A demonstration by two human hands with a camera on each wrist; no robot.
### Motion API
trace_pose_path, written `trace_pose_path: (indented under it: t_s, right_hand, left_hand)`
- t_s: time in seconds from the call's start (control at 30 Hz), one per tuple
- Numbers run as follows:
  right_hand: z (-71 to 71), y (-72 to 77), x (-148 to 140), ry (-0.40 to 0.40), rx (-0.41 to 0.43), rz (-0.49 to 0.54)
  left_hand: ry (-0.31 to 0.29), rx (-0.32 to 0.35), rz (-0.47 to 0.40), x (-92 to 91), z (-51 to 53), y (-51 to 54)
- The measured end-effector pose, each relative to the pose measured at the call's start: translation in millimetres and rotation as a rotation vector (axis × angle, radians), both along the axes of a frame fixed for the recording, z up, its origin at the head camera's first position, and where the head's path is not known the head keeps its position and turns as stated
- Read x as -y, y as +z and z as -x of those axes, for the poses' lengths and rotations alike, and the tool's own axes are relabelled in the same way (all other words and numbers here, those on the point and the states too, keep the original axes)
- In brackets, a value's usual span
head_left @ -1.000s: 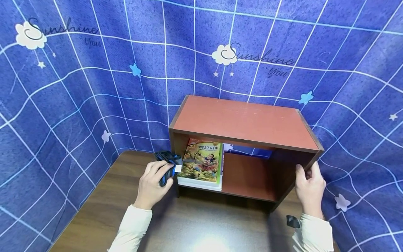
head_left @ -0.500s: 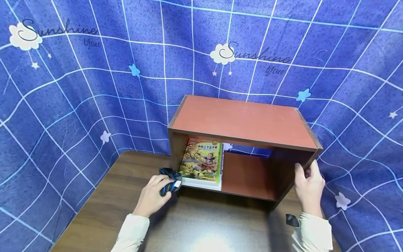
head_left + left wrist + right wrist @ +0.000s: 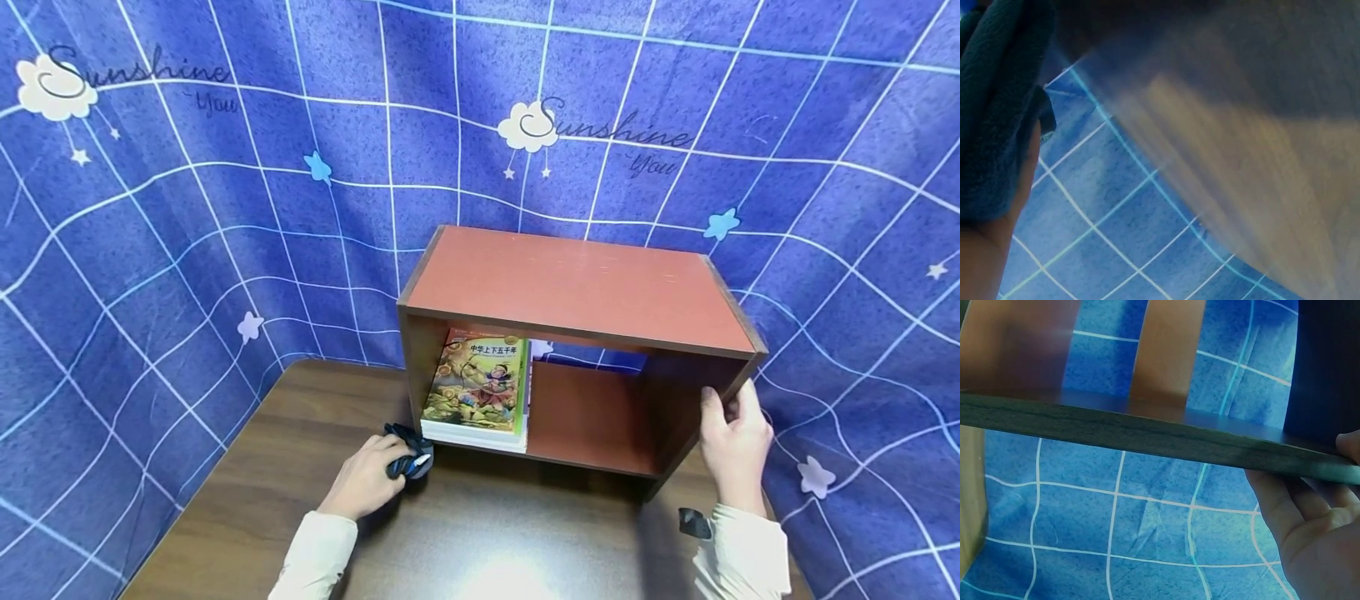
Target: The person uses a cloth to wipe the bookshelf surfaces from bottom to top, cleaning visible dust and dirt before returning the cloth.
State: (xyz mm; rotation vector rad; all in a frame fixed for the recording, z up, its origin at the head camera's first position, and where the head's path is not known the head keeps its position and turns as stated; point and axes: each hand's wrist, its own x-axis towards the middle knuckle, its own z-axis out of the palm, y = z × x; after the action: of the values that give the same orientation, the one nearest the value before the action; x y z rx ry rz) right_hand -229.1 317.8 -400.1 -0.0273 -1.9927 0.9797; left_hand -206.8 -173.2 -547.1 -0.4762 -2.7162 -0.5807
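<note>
A dark blue cloth with a small white tag is bunched in my left hand. The hand is low at the front left corner of a small wooden shelf with a reddish top. In the left wrist view the fuzzy cloth covers most of the fingers. My right hand grips the shelf's right side panel, thumb on the inner face. Seen from the right wrist, the fingers wrap the other face of that panel.
A stack of books with an illustrated cover on top lies in the left part of the shelf. The shelf stands on a brown wooden table. A blue curtain with white grid lines hangs behind and at both sides.
My left hand has moved down with the cloth along the shelf's left front edge, from beside the books to near the bottom corner. The right hand keeps its grip on the side panel.
</note>
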Motion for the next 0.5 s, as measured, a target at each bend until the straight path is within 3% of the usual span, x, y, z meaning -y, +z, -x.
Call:
trace_pose_path:
  t_s: [0.2,0.33,0.4,0.5]
  right_hand:
    - [-0.8,2.5,-2,-0.003,0.008,0.017]
    - [1.6,1.0,-3,0.009,0.016,0.02]
    - [3.0,0.5,-3,0.018,0.019,0.022]
    - [4.4,1.0,-3,0.019,0.021,0.023]
  left_hand:
    - [-0.004,0.12,0.067,-5.3,5.6,-16.2]
    - [-0.016,0.272,0.082,-5.1,3.9,-25.0]
    - [-0.034,0.375,0.032,-3.1,2.3,-24.0]
    - [-0.06,0.481,-0.151,2.2,2.3,-16.4]
